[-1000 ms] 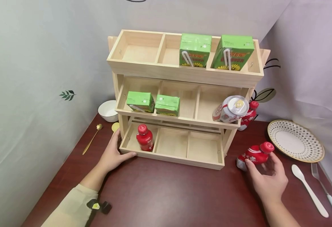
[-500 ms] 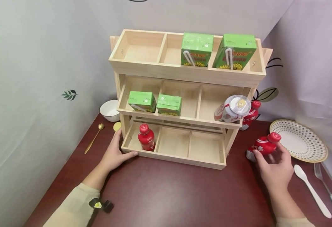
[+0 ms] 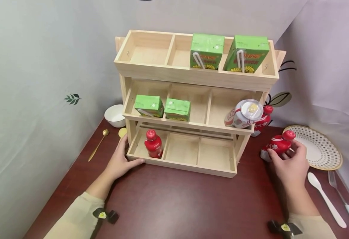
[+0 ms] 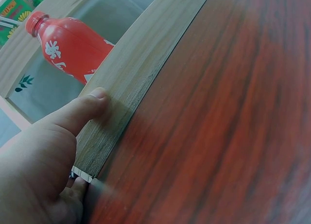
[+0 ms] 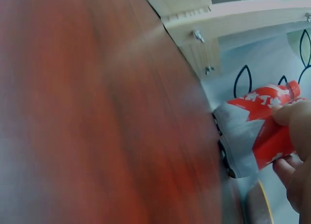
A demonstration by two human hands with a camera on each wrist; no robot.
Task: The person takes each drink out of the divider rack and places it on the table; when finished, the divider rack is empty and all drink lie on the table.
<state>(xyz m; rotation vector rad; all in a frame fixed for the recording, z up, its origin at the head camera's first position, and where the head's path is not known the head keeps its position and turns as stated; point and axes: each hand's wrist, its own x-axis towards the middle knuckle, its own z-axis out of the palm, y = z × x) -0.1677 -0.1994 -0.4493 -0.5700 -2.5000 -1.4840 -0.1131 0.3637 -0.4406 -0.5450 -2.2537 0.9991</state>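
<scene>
My right hand pinches a red drink bottle between thumb and fingers, low over the table right of the wooden three-tier rack. Its base is grey-white and it leans slightly. Another red bottle stands behind, partly hidden by the rack. At the rack's lower left corner, my left hand grips the bottom tray, thumb on the front board and fingers round the side. A third red bottle is in that tray's left compartment, close to the thumb.
Green drink cartons sit on the upper two tiers, and a silver can on the middle one. A dotted plate, white spoon and fork lie right. A bowl and gold spoon are left.
My right hand has carried its red bottle to the right and farther back, toward the bottle behind the rack and the plate. My left hand keeps its hold on the rack.
</scene>
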